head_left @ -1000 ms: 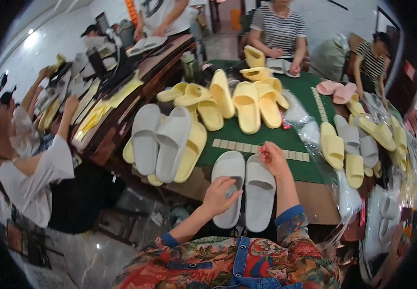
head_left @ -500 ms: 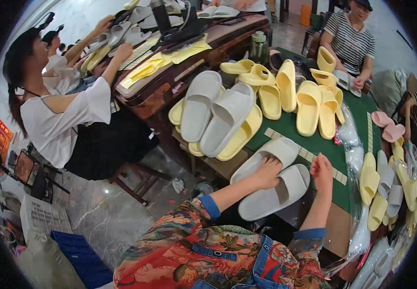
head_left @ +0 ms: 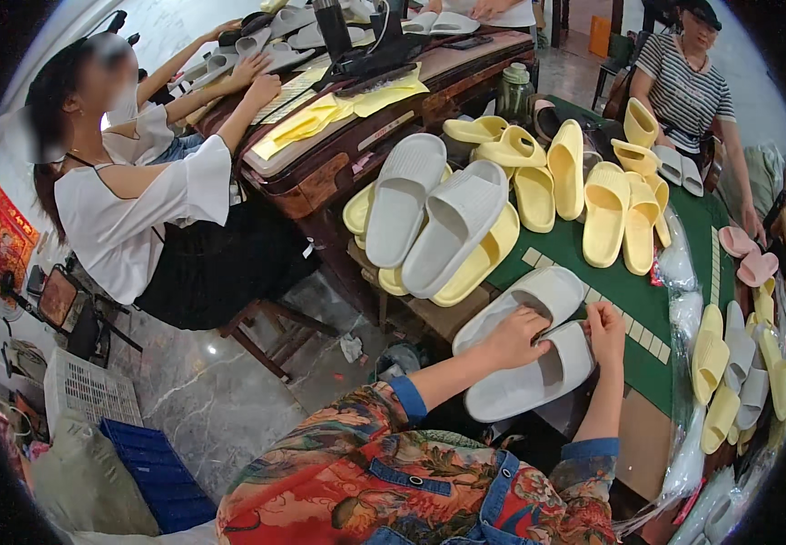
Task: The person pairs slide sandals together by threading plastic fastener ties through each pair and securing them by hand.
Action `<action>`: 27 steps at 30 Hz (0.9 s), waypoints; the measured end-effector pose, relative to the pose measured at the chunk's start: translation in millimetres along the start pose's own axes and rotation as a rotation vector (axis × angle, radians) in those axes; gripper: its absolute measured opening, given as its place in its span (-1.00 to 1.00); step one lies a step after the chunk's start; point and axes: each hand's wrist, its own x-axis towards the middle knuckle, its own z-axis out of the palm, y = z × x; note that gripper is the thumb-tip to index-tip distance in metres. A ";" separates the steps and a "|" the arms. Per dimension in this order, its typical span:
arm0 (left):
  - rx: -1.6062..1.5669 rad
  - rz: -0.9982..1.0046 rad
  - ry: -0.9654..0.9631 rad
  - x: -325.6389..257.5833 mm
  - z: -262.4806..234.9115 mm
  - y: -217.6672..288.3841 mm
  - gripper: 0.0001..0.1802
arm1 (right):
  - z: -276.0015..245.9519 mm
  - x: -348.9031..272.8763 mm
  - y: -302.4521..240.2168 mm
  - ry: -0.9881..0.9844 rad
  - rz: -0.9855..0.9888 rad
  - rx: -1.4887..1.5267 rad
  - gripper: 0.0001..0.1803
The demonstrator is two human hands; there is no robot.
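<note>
Two light grey slippers lie side by side in front of me at the table's near edge, toes pointing to the upper right. My left hand (head_left: 514, 338) rests across the gap between them, fingers closed at the strap edge of the nearer grey slipper (head_left: 513, 392). Behind that hand, the farther grey slipper (head_left: 552, 289) is partly covered. My right hand (head_left: 605, 331) is at the toe end of the nearer slipper, thumb and fingers pinched together; anything between them is too small to make out.
A grey pair (head_left: 452, 227) lies on yellow slippers at the left. More yellow slippers (head_left: 605, 218) stand on the green tabletop (head_left: 547, 243), beyond a row of small white blocks (head_left: 644, 338). Bagged slippers (head_left: 709, 354) lie at the right. Co-workers sit at the left and far right.
My left hand has drawn out of the farther slipper to the nearer one's strap. My right hand has come down to its toe. The far-right person's arm has reached down toward the pink slippers.
</note>
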 end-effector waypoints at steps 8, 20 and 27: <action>0.194 -0.042 -0.032 -7.0 -11.8 22.3 -0.73 | 2.0 -1.3 6.7 0.040 -0.173 -0.129 -0.84; -0.939 -0.453 -0.027 -42.8 -43.2 -5.5 -0.83 | 6.2 -0.2 8.8 0.037 -0.169 -0.073 -0.87; -1.584 -0.833 0.260 -37.4 -33.7 -19.0 -0.78 | 4.4 0.7 15.6 0.036 -0.142 -0.072 -0.84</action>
